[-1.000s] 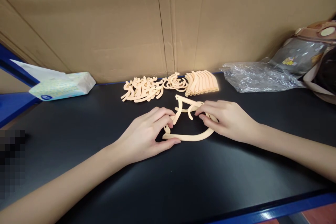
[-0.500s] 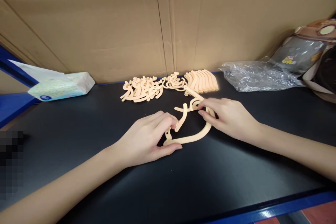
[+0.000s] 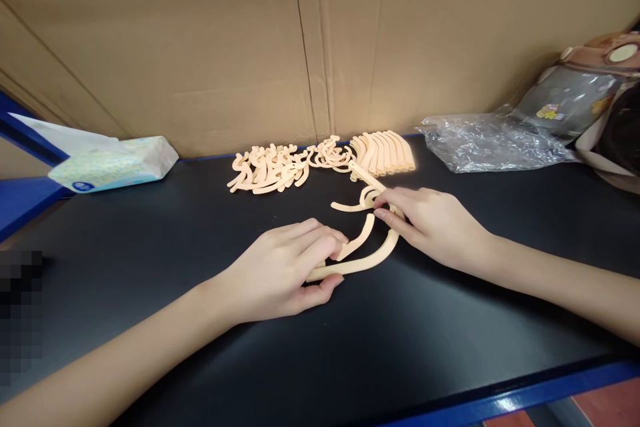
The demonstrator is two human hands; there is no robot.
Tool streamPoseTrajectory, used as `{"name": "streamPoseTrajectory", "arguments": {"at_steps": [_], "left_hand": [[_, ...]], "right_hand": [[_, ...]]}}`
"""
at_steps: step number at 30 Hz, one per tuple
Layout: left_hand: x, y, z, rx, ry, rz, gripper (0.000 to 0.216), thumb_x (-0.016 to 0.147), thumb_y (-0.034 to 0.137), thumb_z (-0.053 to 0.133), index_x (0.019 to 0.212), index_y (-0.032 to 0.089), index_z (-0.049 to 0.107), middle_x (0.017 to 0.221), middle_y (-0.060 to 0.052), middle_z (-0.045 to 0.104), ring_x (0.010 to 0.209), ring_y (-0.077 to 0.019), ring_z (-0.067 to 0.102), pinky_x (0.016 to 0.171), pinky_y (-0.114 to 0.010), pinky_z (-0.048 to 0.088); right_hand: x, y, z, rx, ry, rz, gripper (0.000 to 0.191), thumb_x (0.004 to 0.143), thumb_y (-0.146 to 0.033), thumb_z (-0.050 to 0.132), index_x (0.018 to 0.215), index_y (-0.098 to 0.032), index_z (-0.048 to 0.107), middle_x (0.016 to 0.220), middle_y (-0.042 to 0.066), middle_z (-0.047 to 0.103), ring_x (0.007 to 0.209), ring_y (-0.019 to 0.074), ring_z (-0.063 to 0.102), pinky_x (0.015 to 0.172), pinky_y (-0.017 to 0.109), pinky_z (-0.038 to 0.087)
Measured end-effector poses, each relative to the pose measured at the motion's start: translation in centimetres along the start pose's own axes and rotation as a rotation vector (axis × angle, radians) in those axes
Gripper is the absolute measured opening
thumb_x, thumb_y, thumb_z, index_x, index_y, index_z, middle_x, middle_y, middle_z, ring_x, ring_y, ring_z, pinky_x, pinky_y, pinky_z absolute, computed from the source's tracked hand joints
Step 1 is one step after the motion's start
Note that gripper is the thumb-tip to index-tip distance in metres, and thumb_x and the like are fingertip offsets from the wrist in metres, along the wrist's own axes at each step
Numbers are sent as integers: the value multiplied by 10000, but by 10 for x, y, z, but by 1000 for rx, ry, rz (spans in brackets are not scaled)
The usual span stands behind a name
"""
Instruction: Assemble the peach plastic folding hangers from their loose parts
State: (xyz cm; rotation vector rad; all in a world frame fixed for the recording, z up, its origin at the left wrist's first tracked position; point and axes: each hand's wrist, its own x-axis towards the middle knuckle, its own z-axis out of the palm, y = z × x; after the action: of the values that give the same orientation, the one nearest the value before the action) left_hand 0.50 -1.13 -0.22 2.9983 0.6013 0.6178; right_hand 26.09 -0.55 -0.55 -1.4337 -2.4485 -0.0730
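Note:
Between my hands lies a linked set of beige curved plastic strips, which look like parts of a folding clothes hanger. My left hand [image 3: 295, 270] is closed around the left end of the long curved strip [image 3: 363, 265], thumb below and fingers above. A shorter curved strip [image 3: 361, 237] sticks out from under its fingertips. My right hand [image 3: 433, 217] pinches the set at its upper right, beside a small hook-shaped piece [image 3: 367, 196]. From that grip a straight strip [image 3: 367, 176] slants up to the left. The joints under both sets of fingers are hidden.
Behind my hands are a heap of short beige pieces [image 3: 267, 170], a pile of hooks [image 3: 330, 155] and a row of long strips [image 3: 385, 152]. A tissue pack [image 3: 117, 163] lies left, a clear plastic bag [image 3: 493, 143] right, near a transparent bottle [image 3: 567, 103]. Cardboard [image 3: 200, 47] stands behind.
The shorter strip under my left fingers has swung clockwise, its free end now pointing toward my right hand. My left fingers have moved slightly right over the joint. My right hand keeps its pinch.

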Motion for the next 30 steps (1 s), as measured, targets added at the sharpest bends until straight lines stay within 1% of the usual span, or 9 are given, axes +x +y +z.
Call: {"name": "streamPoseTrajectory", "arguments": {"at_steps": [4, 7, 13, 19, 22, 25, 30], "left_hand": [[2, 1, 0, -3, 10, 24, 172, 856, 136, 604, 937, 176, 457, 1098, -62, 672, 919, -182, 626, 738, -276, 499], [2, 1, 0, -11, 15, 33, 164, 848, 106, 588, 924, 171, 459, 1084, -63, 675, 919, -180, 633, 739, -273, 506], [3, 2, 0, -13, 32, 50, 143, 851, 78, 570, 919, 165, 480, 1058, -61, 680, 928, -180, 635, 753, -279, 519], [3, 2, -1, 1, 8, 48, 122, 901, 60, 506, 962, 164, 528, 1081, -54, 685, 981, -183, 624, 800, -292, 520], [2, 2, 0, 10, -8, 28, 115, 920, 72, 489, 981, 159, 532, 1122, -66, 673, 1020, -183, 619, 836, -292, 516], [2, 0, 1, 16, -3, -21, 108, 934, 101, 494, 1020, 156, 529, 1172, -76, 647, 1049, -180, 617, 865, -290, 510], [2, -2, 2, 53, 27, -68, 109, 949, 153, 510, 1056, 167, 524, 1139, -64, 653, 1019, -195, 620, 857, -323, 503]], "right_hand": [[0, -1, 1, -15, -2, -7, 200, 988, -285, 422, 1028, -218, 605, 893, 3, 707, 708, 197, 642, 652, 307, 421], [0, -1, 1, -25, -4, -10, 194, 986, -292, 426, 1016, -216, 601, 911, 9, 712, 705, 199, 644, 656, 311, 426], [0, -2, 0, -19, -6, -36, 195, 989, -285, 423, 978, -200, 598, 884, 7, 708, 699, 188, 647, 688, 322, 432], [-1, -1, 2, -42, 30, -87, 211, 987, -273, 429, 974, -181, 619, 878, 23, 704, 702, 184, 640, 689, 323, 419], [-1, 0, 3, -47, 41, -143, 235, 992, -252, 410, 964, -170, 629, 850, 26, 683, 715, 173, 629, 690, 315, 397], [-1, 0, 3, -67, 46, -225, 255, 991, -216, 391, 942, -163, 636, 840, 32, 664, 713, 163, 607, 689, 309, 372], [-3, -4, 3, -104, 48, -349, 239, 959, -173, 407, 879, -160, 632, 767, 25, 612, 654, 155, 541, 662, 301, 335]]}}
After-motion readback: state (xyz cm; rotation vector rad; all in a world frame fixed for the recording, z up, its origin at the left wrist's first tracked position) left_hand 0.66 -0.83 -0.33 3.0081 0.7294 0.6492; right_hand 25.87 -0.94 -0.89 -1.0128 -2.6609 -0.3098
